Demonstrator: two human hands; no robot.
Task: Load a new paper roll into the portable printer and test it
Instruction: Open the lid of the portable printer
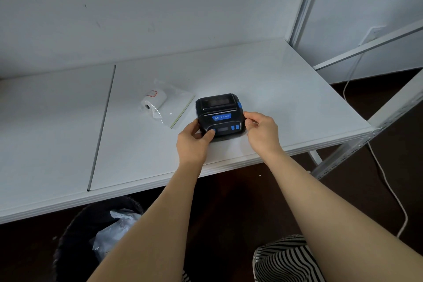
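A black portable printer with blue buttons sits on the white table, its lid closed. My left hand grips its near left corner, with the thumb on a blue button on the front panel. My right hand holds the printer's right side, fingertips pinched at its edge. A white paper roll lies on its side inside a clear plastic bag, left of the printer and apart from both hands.
A thin grey seam runs across the table on the left. White metal shelving posts stand at the right, with a white cable hanging down. A dark bin with plastic sits under the table edge.
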